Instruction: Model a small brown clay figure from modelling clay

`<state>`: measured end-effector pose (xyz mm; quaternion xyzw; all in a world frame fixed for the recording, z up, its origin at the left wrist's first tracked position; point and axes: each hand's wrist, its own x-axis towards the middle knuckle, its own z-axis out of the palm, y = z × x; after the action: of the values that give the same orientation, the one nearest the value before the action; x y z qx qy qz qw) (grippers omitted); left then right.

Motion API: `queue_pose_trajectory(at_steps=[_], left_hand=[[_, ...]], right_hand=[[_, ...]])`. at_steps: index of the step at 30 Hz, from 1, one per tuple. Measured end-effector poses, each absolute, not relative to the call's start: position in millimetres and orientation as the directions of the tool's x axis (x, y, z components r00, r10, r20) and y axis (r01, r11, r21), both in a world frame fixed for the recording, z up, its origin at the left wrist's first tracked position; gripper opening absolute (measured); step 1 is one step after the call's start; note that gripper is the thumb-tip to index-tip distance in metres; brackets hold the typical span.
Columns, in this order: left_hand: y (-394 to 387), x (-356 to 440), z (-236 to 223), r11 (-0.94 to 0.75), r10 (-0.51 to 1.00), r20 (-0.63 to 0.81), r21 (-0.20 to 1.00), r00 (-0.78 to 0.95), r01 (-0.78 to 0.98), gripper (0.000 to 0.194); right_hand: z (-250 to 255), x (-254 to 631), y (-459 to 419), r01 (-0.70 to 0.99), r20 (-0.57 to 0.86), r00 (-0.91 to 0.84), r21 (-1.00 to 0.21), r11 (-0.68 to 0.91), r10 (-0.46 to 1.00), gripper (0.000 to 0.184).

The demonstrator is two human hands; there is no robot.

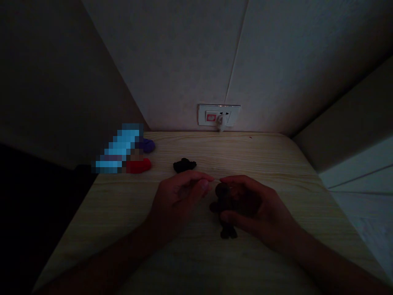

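Observation:
A small dark brown figure [225, 203] with a round head, stubby limbs and feet is held over the wooden tabletop [196, 262]. It looks like modelling clay, but dim light hides its details. My right hand [268, 207] curves around the figure from the right, its thumb against the lower body and its fingers by the head. To the left of the figure, my left hand [176, 198] is closed in a pinch, thumb against forefinger, pointing toward the head. Whatever may be between those fingertips is too small to make out. Just beyond my left hand lies a black clay-like lump [184, 165].
At the table's far left are a red lump [139, 165], a purple lump [148, 145] and a pixelated bright blue rectangle [124, 144]. A socket plate [202, 114] with a plug [220, 122] is on the wall behind. A pale panel [359, 164] stands at right.

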<state>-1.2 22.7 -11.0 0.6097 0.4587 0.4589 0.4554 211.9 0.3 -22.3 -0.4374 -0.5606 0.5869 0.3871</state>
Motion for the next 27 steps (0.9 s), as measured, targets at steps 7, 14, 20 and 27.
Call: queue_pose_trajectory(at_steps=[7, 14, 20, 27], left_hand=[[22.0, 0.1, -7.9, -0.196, 0.966, 0.168, 0.971, 0.196, 0.136, 0.016], [20.4, -0.5, -7.8, -0.167, 0.975, 0.147, 0.979, 0.167, 0.114, 0.016], [20.2, -1.0, -3.6, -0.156, 0.979, 0.138, 0.981, 0.153, 0.114, 0.017], [19.3, 0.6, -3.1, -0.150, 0.981, 0.137, 0.985, 0.140, 0.082, 0.018]], right_hand=[[-23.6, 211.6, -0.6, 0.041, -0.073, -0.314, -0.997, -0.063, 0.947, 0.053], [-23.6, 212.0, 0.1, 0.032, -0.099, -0.321, -0.995, -0.094, 0.942, 0.053], [-24.3, 212.1, 0.2, 0.049, -0.102, -0.318, -0.995, -0.091, 0.942, 0.053], [-21.7, 211.2, 0.2, 0.022, -0.098, -0.327, -0.995, -0.096, 0.940, 0.053]])
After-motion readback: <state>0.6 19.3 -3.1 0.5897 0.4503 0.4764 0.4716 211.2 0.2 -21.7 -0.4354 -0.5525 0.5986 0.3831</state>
